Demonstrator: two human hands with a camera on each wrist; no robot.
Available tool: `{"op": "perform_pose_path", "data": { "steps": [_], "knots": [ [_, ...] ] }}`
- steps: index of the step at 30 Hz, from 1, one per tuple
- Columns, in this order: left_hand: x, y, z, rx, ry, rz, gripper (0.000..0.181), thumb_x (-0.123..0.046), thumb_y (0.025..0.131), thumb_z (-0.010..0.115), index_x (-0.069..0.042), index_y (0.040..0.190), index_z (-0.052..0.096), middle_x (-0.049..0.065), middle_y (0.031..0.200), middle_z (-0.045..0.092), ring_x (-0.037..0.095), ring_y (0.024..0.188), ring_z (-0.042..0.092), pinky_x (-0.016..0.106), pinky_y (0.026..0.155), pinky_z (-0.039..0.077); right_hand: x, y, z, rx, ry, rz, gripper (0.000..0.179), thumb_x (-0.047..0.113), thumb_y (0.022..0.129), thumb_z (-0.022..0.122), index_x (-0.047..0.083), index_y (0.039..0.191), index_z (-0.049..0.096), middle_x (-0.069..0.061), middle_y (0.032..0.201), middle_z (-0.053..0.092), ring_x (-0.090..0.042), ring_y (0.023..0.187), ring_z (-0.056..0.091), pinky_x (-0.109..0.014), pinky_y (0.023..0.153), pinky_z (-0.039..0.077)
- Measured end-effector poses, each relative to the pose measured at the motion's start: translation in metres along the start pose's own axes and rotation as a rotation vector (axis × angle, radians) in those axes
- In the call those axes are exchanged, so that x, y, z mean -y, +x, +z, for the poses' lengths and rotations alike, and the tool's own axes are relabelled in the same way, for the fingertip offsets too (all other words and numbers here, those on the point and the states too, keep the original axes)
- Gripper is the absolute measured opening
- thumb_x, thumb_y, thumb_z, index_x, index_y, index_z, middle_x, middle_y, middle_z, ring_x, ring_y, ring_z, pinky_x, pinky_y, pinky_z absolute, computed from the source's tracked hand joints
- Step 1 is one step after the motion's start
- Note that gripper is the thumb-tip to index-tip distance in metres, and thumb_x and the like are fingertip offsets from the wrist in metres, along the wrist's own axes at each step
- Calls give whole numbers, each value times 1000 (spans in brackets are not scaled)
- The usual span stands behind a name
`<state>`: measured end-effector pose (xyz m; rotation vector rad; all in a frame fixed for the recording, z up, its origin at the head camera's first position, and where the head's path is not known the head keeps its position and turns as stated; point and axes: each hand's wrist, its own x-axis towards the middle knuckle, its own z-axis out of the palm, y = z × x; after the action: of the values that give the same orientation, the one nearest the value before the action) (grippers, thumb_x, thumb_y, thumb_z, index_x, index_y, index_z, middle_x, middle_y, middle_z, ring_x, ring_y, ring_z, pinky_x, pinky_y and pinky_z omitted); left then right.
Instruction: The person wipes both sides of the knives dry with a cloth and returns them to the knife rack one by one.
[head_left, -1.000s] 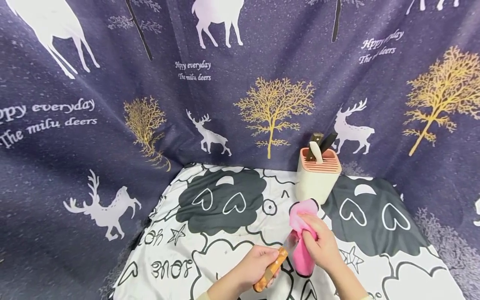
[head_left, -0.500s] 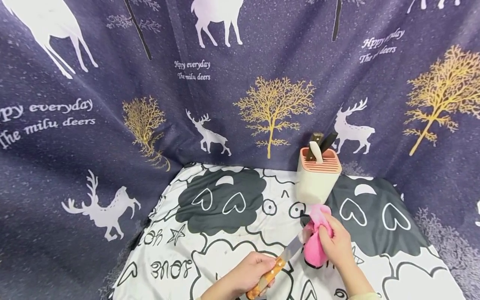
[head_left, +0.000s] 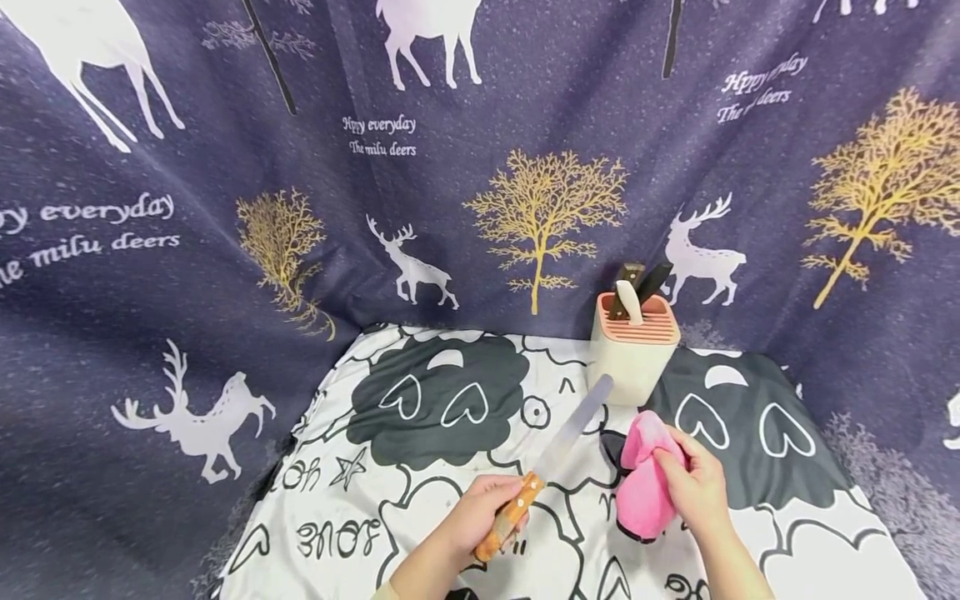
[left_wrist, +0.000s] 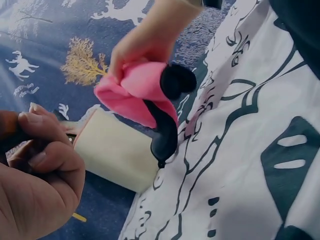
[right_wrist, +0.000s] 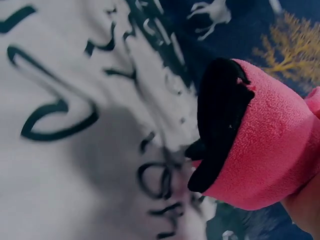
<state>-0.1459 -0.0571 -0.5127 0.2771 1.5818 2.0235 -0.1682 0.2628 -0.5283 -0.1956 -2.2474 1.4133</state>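
In the head view my left hand (head_left: 483,512) grips the wooden handle of a knife (head_left: 558,454). Its long bare blade points up and to the right, its tip overlapping the lower part of the knife block. To the right, my right hand (head_left: 697,483) pinches a folded pink cloth (head_left: 645,496) with black edging, apart from the blade. The left wrist view shows the cloth (left_wrist: 140,90) hanging from the right hand, a black flap drooping below it. Close up in the right wrist view, the cloth (right_wrist: 270,135) is fuzzy, with a black border facing the camera.
A cream knife block (head_left: 633,362) with a slotted orange top stands at the back right, holding several handles. Underneath lies a white sheet (head_left: 525,350) with black cartoon prints. A dark blue curtain (head_left: 450,183) with deer and trees hangs behind.
The cloth has slid off the blade and moved right with my right hand, leaving the whole blade bare. My left hand has shifted left, and the knife now points further up.
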Motion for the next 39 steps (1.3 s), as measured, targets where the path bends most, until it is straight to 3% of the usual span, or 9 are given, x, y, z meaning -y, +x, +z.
{"op": "perform_pose_path", "data": {
  "steps": [4,10,15,17,20,25,29,34,39],
  "knots": [
    [-6,6,-2,-49,-16,11,40,-24,108,46,13,121,58,-6,67,60,2,56,53,15,47,44,24,-4,0,52,12,-88,29,-3,87,71,3,116,74,41,95,61,14,83,58,-4,73,45],
    [-19,26,-2,-140,-61,38,37,-28,107,46,6,115,61,-5,66,60,3,53,50,15,44,40,58,-6,6,134,102,-290,31,-10,83,72,2,112,74,34,102,67,12,85,61,-5,75,46],
    [-28,45,1,-219,-111,60,45,-28,107,47,10,129,59,-5,65,61,4,51,52,18,43,41,81,-5,15,228,127,-492,40,-15,80,70,5,114,75,7,115,74,10,108,62,-6,94,46],
    [-30,51,4,-223,-127,59,42,-28,107,46,7,124,62,-5,64,61,4,49,51,18,41,41,90,-5,20,267,116,-554,44,-16,79,68,7,117,74,-4,118,73,6,117,61,-8,102,44],
    [-32,58,11,-201,-165,68,33,-27,108,46,0,110,65,-5,65,61,4,51,53,17,42,43,100,-7,31,306,73,-615,48,-13,79,66,9,121,74,-10,120,73,-5,122,62,-9,108,41],
    [-30,63,22,-199,-191,94,29,-21,106,43,-12,90,64,-5,66,59,5,54,55,16,49,47,104,-16,53,345,-28,-714,47,-7,80,65,7,124,72,-12,127,71,-28,124,62,-12,116,33],
    [-25,64,24,-266,-170,109,29,-19,103,45,-11,91,69,-6,65,62,5,52,55,18,49,46,101,-24,66,333,-89,-822,45,-5,76,64,2,120,72,-14,126,71,-37,121,63,-23,118,37],
    [-19,63,24,-319,-186,112,33,-25,105,46,-7,97,72,-6,76,69,4,65,62,17,59,50,99,-32,72,345,-143,-864,36,-3,74,62,6,107,73,-7,119,75,-31,117,66,-31,108,45],
    [-14,64,23,-330,-171,132,32,-21,104,46,-5,90,70,-4,77,67,6,71,64,19,66,54,102,-41,72,364,-148,-903,34,-3,70,62,12,99,73,0,110,77,-27,111,68,-33,100,50]
  ]
}}
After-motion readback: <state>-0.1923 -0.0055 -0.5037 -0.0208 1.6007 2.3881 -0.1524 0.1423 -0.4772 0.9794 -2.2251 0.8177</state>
